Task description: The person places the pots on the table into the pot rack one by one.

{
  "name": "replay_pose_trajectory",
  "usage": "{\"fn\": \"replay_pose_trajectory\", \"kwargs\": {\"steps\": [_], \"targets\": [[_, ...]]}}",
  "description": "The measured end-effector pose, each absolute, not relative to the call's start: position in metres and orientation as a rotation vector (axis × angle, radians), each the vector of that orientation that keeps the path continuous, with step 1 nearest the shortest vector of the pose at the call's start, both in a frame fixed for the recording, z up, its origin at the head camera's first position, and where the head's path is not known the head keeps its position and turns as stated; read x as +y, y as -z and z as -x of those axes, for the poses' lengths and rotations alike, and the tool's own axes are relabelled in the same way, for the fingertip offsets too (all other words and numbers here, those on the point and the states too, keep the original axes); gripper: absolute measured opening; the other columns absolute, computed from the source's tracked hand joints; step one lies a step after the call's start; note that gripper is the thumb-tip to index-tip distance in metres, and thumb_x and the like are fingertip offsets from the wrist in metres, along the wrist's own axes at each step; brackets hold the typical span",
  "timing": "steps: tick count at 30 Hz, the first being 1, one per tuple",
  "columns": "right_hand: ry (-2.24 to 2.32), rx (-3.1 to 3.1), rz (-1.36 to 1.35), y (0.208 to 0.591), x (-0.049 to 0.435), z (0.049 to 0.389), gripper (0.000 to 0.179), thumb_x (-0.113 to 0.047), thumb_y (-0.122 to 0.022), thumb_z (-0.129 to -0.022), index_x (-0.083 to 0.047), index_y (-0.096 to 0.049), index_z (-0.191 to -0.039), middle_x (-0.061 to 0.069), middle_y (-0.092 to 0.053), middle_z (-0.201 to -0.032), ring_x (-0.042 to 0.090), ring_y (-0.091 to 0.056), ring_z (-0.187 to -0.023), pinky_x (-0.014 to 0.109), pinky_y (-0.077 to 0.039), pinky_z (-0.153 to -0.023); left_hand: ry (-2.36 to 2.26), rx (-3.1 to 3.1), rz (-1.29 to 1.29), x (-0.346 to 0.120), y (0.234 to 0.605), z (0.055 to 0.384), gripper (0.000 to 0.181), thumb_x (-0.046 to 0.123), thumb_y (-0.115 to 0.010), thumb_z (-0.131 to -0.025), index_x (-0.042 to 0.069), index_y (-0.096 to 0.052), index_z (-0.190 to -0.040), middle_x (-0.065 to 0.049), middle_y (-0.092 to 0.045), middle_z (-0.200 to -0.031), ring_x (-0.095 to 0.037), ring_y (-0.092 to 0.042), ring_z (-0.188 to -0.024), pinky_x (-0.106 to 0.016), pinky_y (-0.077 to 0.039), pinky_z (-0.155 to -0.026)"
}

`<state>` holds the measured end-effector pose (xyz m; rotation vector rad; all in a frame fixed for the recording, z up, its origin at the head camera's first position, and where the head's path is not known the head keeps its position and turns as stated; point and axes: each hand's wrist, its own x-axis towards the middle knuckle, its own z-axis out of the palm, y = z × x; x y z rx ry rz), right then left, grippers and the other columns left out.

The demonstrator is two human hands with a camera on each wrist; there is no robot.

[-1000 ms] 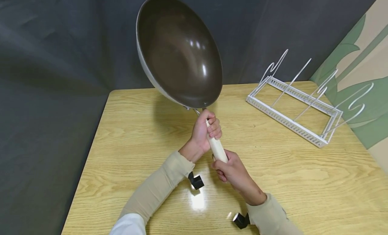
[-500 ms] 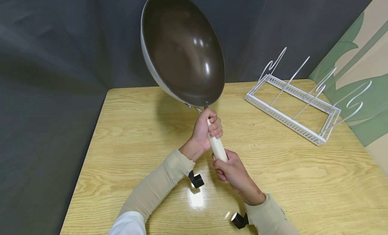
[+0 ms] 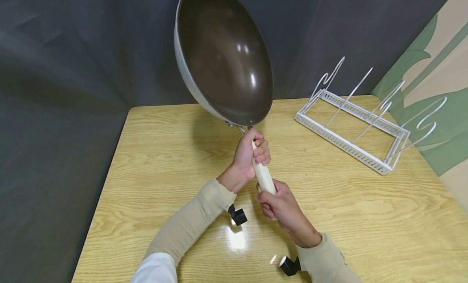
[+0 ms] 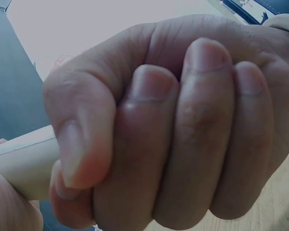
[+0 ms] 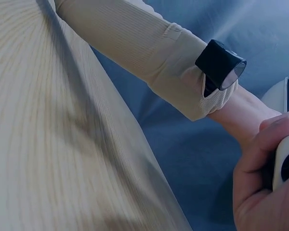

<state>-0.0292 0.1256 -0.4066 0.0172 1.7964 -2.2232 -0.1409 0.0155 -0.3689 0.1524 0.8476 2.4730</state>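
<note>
the wok (image 3: 224,57) is up in the air over the far part of the table (image 3: 365,218), tilted so its dark brown inside faces us, and that bowl holds nothing, just a few glints of light on the coating. pale grey outer shell shows along its left edge. its top rim runs out of the head view. down from the bowl comes a short metal neck, then the cream handle (image 3: 264,176), slanting toward the person.

left hand (image 3: 250,157) is wrapped round the upper part of the handle, right under the bowl, fingers curled tight over it; the left wrist view shows the thumb and knuckles (image 4: 183,130) clamped, with the handle (image 4: 24,161) poking out at the left. right hand (image 3: 279,204) grips the lower end, fingers folded round it; in the right wrist view the butt of the handle (image 5: 286,161) sits in that palm. the two hands are stacked one just above the other, almost touching.

both arms wear beige sleeves (image 3: 193,222), each with a small black camera (image 3: 237,215) strapped at the wrist.

off to the right, well apart from the wok, a white wire rack (image 3: 360,122) stands on the table with its slots holding nothing. a dark curtain (image 3: 73,51) hangs behind, a green-and-cream wall (image 3: 438,72) at the right.
</note>
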Motion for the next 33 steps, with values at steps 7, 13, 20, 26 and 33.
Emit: {"fn": "replay_pose_trajectory", "kwargs": {"steps": [7,13,20,26,33], "targets": [[2.229,1.786,-0.016,0.4065,0.1259,0.0292,0.012,0.005,-0.058,-0.082,0.000,-0.054,-0.092,-0.004,-0.044,-0.056,0.004,-0.039,-0.042,0.018,-0.032,-0.040,-2.473,0.856,-0.150,0.0163,0.3705,0.1411,0.032,0.016,-0.036,-0.092,0.024,-0.035,-0.061,0.013,-0.036,-0.043,0.001,-0.036,-0.033,-0.016,-0.028,-0.039],[2.233,1.785,-0.021,0.4043,0.1258,0.0291,0.013,0.005,-0.059,-0.082,-0.001,-0.053,-0.092,-0.004,-0.044,-0.056,0.004,-0.039,-0.042,0.018,-0.033,-0.039,-2.472,0.858,-0.166,0.0168,0.3691,0.1411,0.033,0.016,-0.035,-0.093,0.024,-0.036,-0.060,0.013,-0.036,-0.043,0.001,-0.037,-0.033,-0.016,-0.028,-0.039],[2.229,1.792,-0.021,0.4039,0.1275,0.0298,0.014,0.004,-0.058,-0.083,0.001,-0.053,-0.095,-0.004,-0.044,-0.056,0.004,-0.040,-0.042,0.018,-0.034,-0.040,-2.472,0.876,-0.171,0.0178,0.3678,0.1429,0.031,0.015,-0.039,-0.091,0.023,-0.036,-0.061,0.012,-0.036,-0.044,0.000,-0.037,-0.034,-0.017,-0.029,-0.040],[2.221,1.804,-0.005,0.4023,0.1303,0.0302,0.014,0.004,-0.056,-0.083,0.001,-0.053,-0.096,-0.004,-0.044,-0.055,0.005,-0.040,-0.042,0.019,-0.033,-0.039,-2.471,0.880,-0.179,0.0203,0.3655,0.1446,0.031,0.014,-0.038,-0.091,0.023,-0.035,-0.061,0.012,-0.036,-0.044,0.000,-0.037,-0.034,-0.017,-0.029,-0.040],[2.231,1.822,0.012,0.3999,0.1311,0.0311,0.014,0.004,-0.055,-0.083,0.002,-0.052,-0.096,-0.004,-0.044,-0.055,0.005,-0.040,-0.042,0.018,-0.033,-0.040,-2.472,0.888,-0.229,0.0226,0.3621,0.1461,0.030,0.014,-0.038,-0.091,0.023,-0.036,-0.062,0.012,-0.036,-0.045,0.000,-0.037,-0.034,-0.018,-0.029,-0.040]]}}
